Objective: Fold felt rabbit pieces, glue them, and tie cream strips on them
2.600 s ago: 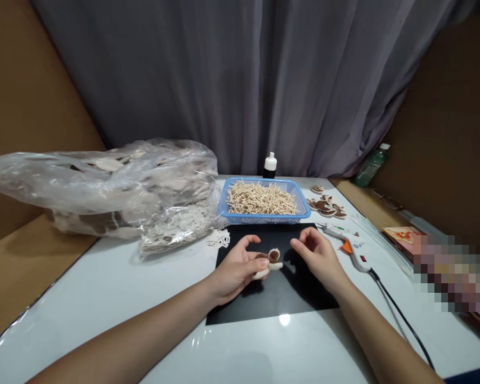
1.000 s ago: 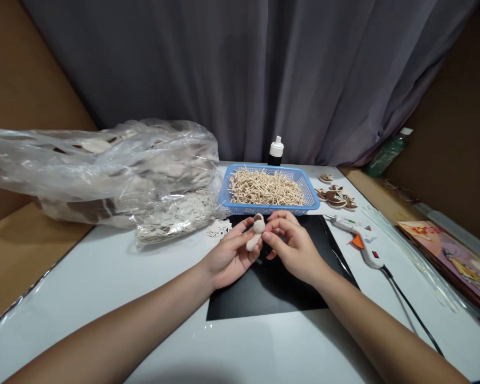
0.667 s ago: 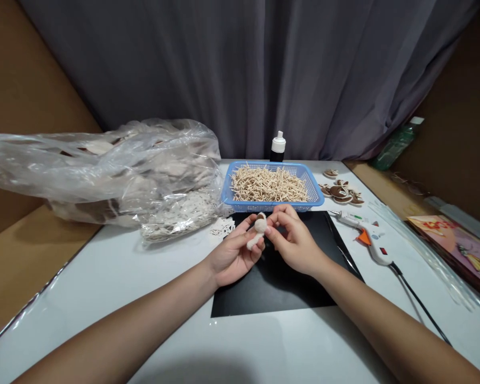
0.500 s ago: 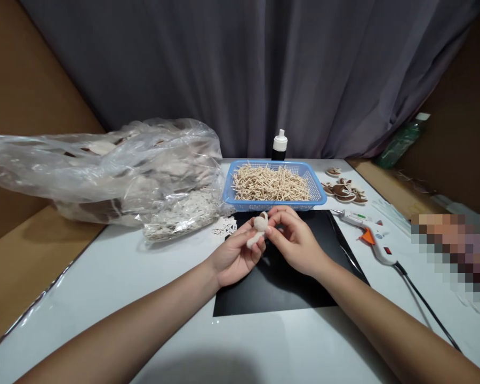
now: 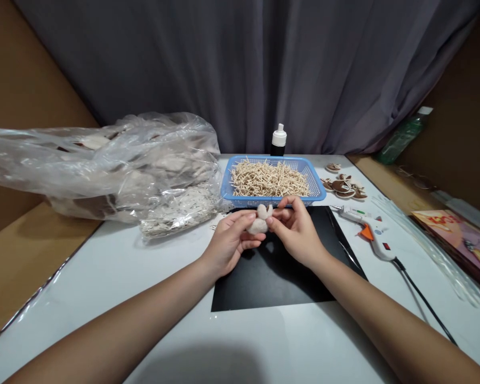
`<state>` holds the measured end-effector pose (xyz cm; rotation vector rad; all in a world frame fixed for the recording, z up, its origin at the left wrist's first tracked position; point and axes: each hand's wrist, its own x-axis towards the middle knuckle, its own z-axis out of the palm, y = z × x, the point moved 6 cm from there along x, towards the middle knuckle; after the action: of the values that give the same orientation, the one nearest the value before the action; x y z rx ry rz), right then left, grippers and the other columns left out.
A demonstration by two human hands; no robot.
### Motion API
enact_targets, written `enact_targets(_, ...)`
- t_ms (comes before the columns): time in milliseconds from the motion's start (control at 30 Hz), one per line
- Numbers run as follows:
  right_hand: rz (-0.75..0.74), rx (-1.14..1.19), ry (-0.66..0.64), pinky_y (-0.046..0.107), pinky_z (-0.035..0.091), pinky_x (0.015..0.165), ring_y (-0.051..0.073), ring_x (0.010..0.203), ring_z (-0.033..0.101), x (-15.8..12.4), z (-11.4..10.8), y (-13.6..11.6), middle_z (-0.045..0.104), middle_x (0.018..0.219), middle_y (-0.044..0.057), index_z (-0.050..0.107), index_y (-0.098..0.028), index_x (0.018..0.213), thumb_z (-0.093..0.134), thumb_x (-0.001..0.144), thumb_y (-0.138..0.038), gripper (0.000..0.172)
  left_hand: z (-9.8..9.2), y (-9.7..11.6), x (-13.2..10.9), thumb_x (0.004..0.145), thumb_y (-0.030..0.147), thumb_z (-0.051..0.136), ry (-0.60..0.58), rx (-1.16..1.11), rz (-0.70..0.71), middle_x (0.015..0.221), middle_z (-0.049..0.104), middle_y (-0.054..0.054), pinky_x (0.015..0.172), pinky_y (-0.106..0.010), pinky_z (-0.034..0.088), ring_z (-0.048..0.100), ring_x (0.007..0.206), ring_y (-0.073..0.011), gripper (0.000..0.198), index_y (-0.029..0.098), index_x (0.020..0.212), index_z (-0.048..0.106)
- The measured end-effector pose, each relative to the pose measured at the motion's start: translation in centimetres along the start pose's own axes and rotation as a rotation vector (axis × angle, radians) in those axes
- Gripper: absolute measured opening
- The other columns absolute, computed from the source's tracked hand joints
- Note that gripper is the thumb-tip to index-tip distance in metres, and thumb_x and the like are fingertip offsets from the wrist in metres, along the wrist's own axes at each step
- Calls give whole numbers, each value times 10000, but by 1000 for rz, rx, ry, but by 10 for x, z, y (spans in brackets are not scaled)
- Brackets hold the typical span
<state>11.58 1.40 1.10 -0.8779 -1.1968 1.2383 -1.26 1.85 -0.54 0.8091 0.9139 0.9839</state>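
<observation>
Both my hands meet over the far edge of a black mat (image 5: 280, 277) on the white table. My left hand (image 5: 228, 242) pinches a small beige craft piece (image 5: 261, 220) made of curled shell-like petals. My right hand (image 5: 296, 232) grips the same piece from the right with thumb and fingers closed. Just behind the hands stands a blue plastic basket (image 5: 229, 191) filled with thin beige sticks.
A big clear plastic bag (image 5: 104, 165) of beige material lies at the left. A glue bottle (image 5: 278, 140) stands behind the basket. Brown and white finished pieces (image 5: 344, 185) lie right of it. A hot glue gun (image 5: 370, 237) with cord rests right of the mat.
My right hand came in from the right and closed on the beige piece held by my left hand. Both hands then shifted slightly farther, toward the basket, and the piece was turned.
</observation>
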Motion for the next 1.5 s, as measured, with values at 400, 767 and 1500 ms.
enact_targets(400, -86, -317, 22, 267, 450, 597, 146, 620, 596, 0, -3, -2, 627, 690, -24, 431, -234, 871, 599, 784, -306, 203, -3, 12, -2, 656, 242, 717, 123, 308, 229, 646, 661, 1, 486, -155, 458, 567, 523, -70, 176, 135, 793, 690)
enact_targets(767, -278, -771, -136, 268, 421, 631, 151, 685, 542, -2, -2, -14, 570, 742, 21, 567, -190, 834, 487, 860, -205, 85, -4, 8, 1, 609, 193, 697, 162, 168, 98, 601, 624, 20, 468, -145, 415, 515, 468, -37, 142, 112, 711, 642)
enact_targets(1500, -780, -1230, -367, 264, 338, 620, 158, 715, 384, -8, 3, -24, 467, 751, 31, 614, -187, 829, 422, 906, -164, 209, 15, -1, 1, 617, 202, 589, -62, 674, 97, 438, 484, 55, 448, -192, 280, 413, 442, -66, 213, 154, 447, 470)
